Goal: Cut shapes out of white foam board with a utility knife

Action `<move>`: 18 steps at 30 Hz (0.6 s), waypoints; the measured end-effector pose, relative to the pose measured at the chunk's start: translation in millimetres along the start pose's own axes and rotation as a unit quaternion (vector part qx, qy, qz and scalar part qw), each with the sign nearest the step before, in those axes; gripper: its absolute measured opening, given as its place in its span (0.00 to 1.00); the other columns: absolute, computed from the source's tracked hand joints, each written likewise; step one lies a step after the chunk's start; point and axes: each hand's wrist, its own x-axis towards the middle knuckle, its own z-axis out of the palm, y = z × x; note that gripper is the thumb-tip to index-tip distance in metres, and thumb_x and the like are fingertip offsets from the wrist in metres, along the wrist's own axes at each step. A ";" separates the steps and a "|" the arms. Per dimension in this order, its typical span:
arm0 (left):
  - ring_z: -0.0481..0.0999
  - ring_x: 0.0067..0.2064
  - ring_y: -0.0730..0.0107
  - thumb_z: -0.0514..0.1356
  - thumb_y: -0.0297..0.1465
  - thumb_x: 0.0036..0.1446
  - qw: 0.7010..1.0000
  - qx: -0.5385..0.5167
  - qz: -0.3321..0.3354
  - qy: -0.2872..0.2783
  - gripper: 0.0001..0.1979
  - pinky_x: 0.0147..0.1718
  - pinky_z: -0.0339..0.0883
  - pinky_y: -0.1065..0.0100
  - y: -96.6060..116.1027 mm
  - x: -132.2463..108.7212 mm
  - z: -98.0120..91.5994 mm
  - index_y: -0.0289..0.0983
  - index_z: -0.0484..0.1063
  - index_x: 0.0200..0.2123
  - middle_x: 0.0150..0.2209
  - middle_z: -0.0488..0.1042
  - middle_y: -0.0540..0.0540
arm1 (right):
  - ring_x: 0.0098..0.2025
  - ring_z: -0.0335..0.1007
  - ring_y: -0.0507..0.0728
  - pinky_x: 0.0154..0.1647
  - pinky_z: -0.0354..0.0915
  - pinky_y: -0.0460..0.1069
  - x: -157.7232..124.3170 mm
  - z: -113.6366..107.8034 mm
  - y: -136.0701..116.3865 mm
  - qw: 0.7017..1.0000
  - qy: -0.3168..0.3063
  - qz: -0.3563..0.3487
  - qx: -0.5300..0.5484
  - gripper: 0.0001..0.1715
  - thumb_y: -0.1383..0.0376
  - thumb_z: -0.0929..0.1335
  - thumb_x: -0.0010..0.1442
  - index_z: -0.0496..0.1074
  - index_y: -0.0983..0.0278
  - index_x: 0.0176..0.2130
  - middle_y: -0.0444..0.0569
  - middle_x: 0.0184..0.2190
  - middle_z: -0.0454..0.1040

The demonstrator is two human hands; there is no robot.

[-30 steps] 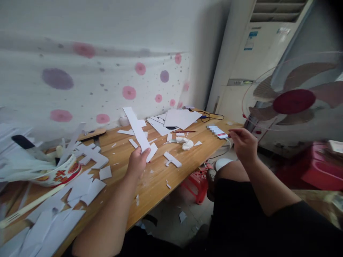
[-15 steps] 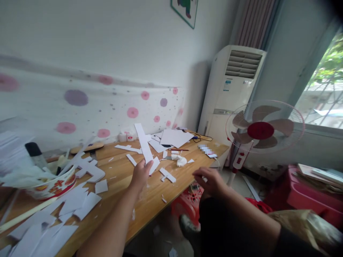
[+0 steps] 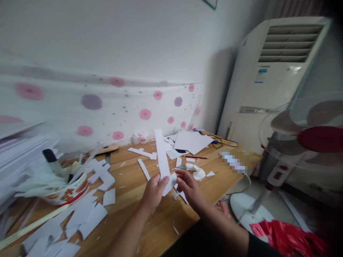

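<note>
My left hand (image 3: 153, 192) is closed around the lower end of a long white board strip (image 3: 161, 153), thumb on its face. The strip stands tilted up above the desk. Just right of its lower end is my right hand (image 3: 190, 189), apart from it, with fingers curled together; whatever they may hold is too small to make out. Behind the right hand lie a utility knife blade (image 3: 182, 166) and crumpled white tissue (image 3: 197, 171). White cut pieces, including a notched strip (image 3: 142, 152) and a narrow strip (image 3: 144, 169), lie beyond the left hand.
On the left stand a paper tub (image 3: 65, 192) stuffed with tools and scraps, and cut white scraps (image 3: 85, 217). White sheets (image 3: 191, 140), a red pencil (image 3: 195, 157) and a phone (image 3: 232, 161) lie farther back. A floor fan (image 3: 278, 175) stands beyond the desk's right end.
My right hand has come in from beyond the desk's front edge to beside the strip. My left hand keeps hold of the strip. The view has turned left and moved closer.
</note>
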 end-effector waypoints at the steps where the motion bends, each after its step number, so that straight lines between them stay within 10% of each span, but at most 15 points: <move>1: 0.64 0.21 0.72 0.60 0.48 0.53 1.000 0.001 -0.002 0.002 0.20 0.19 0.55 0.72 -0.8 -1.4 -0.7 0.35 0.71 0.30 0.20 0.68 0.52 | 0.21 0.63 0.51 0.21 0.61 0.47 3.3 6.4 2.6 0.999 -0.011 0.016 0.025 0.25 0.46 0.61 0.61 0.67 0.63 0.42 0.44 0.25 0.66; 6: 0.63 0.20 0.73 0.59 0.48 0.54 0.999 -0.003 -0.006 0.033 0.19 0.18 0.53 0.72 -5.5 -5.1 -5.4 0.36 0.69 0.25 0.18 0.65 0.53 | 0.18 0.59 0.50 0.19 0.58 0.45 9.2 19.8 4.2 0.992 -0.037 0.073 0.091 0.27 0.42 0.66 0.55 0.64 0.63 0.25 0.41 0.17 0.63; 13: 0.66 0.22 0.73 0.59 0.44 0.58 0.998 -0.033 0.011 0.053 0.16 0.22 0.60 0.71 -6.6 -2.9 -3.3 0.36 0.70 0.28 0.21 0.68 0.53 | 0.16 0.54 0.49 0.17 0.51 0.45 13.7 24.4 -8.2 0.986 0.015 0.109 0.122 0.24 0.45 0.66 0.57 0.65 0.62 0.26 0.39 0.14 0.61; 18: 0.76 0.40 0.65 0.57 0.37 0.63 0.992 -0.082 -0.011 0.100 0.14 0.38 0.73 0.60 -6.4 2.3 -12.7 0.35 0.70 0.47 0.44 0.74 0.44 | 0.16 0.53 0.49 0.17 0.49 0.45 11.6 36.1 -16.5 0.987 0.029 0.116 0.109 0.23 0.46 0.68 0.54 0.64 0.62 0.23 0.39 0.13 0.61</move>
